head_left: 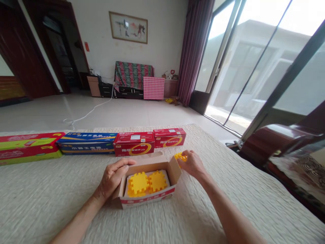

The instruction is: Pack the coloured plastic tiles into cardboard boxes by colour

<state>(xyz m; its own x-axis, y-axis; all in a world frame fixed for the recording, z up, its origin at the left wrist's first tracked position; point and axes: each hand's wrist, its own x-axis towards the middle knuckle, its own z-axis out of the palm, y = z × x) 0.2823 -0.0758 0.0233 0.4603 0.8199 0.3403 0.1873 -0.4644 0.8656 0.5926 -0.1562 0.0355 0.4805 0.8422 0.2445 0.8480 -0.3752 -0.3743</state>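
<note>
An open cardboard box [147, 200] stands on the cream textured cover [76, 189], its flaps spread. Inside it lie yellow notched square pieces [139, 183], some of them overlapping. My left hand [111, 178] grips the box's left end, thumb and fingers at its back left corner. Just beyond the right end of the box, my right hand [191, 164] has its fingers closed on another yellow piece [179, 156], partly hidden behind the fingers.
Behind the open box runs a row of closed boxes: a red and green one [30, 147], a blue one [87, 144] and two red ones [134, 144], [169, 137]. Dark wooden furniture [269, 145] stands at the right edge of the covered surface.
</note>
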